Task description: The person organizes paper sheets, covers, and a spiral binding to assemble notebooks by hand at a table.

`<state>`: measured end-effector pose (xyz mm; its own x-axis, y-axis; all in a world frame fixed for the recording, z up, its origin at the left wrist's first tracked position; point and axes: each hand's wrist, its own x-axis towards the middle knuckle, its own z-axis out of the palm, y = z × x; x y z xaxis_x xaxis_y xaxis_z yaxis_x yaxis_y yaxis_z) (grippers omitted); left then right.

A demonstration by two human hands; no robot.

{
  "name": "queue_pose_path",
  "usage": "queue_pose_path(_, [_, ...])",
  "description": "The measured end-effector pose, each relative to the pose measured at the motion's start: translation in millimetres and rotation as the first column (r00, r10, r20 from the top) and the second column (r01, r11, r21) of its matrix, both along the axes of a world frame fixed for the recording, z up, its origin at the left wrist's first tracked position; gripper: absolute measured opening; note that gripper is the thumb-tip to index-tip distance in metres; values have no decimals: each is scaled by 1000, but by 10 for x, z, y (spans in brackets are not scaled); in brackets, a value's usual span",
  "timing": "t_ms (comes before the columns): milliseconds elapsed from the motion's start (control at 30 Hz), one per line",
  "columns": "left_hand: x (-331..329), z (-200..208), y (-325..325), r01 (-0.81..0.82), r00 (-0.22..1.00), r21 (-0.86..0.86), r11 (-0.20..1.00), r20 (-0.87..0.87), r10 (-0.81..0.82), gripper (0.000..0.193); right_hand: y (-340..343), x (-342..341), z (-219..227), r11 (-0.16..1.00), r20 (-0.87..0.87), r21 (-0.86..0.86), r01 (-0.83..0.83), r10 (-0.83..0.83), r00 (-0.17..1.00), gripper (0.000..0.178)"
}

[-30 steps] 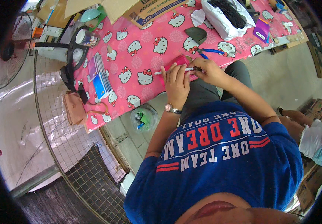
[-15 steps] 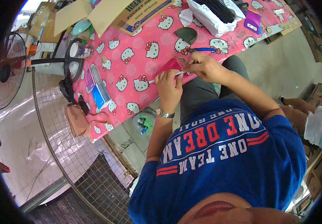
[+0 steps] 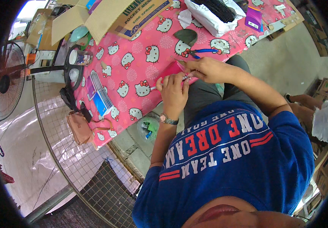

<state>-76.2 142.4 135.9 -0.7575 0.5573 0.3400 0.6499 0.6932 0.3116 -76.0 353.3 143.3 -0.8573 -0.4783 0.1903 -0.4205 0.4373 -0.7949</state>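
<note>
A small pink pad [image 3: 171, 69], perhaps a notepad, lies at the table's near edge between my hands. My left hand [image 3: 174, 91] is closed over its near edge, and a thin white edge shows beside the fingers. From the right, my right hand [image 3: 207, 70] reaches in with its fingers pinched together at the same edge. A small, thin, dark-and-white piece shows between the fingertips; its kind is too small to make out. Just beyond the right hand lie blue-handled pliers [image 3: 205, 50]. A dark grey rounded piece [image 3: 186, 36] rests farther back.
A patterned pink cloth [image 3: 137, 70] covers the table. An open cardboard box [image 3: 133, 19] and a white bag of black coils [image 3: 217, 19] stand at the back. Leftward are stacked notepads [image 3: 100, 95], a brown pouch [image 3: 78, 127] and a fan [image 3: 8, 79]. A purple pack [image 3: 253, 18] lies right.
The view has shifted slightly. My left hand has flattened a little over the pad's edge, and my right fingers have moved in closer to it. Both hands stay at the pad.
</note>
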Motion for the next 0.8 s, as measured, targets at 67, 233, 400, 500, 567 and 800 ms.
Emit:
queue_pose_path(67, [4,18,-1,8,1000,-41,999,26,-7,23,12,-38,24,999,38,22,-36,35,999,29])
queue_pose_path(233, [77,30,-54,-40,999,-60,997,12,40,21,51,-368,263,984,333,51,-172,146,932,39])
queue_pose_path(400, [97,-2,-12,-15,999,-21,1000,34,16,15,479,-1317,-555,891,-128,449,74,-18,992,41])
queue_pose_path(500, [113,-50,-60,33,997,-65,997,67,-29,15,439,-1478,-813,881,-51,474,-2,30,998,45])
queue_pose_path(567, [160,-67,-111,-27,995,-43,999,96,31,15,290,-1427,-675,813,-60,582,18,21,998,47])
queue_pose_path(800, [58,-160,-141,75,997,-2,997,27,-75,21,359,-1316,-634,781,-122,601,170,-120,985,65])
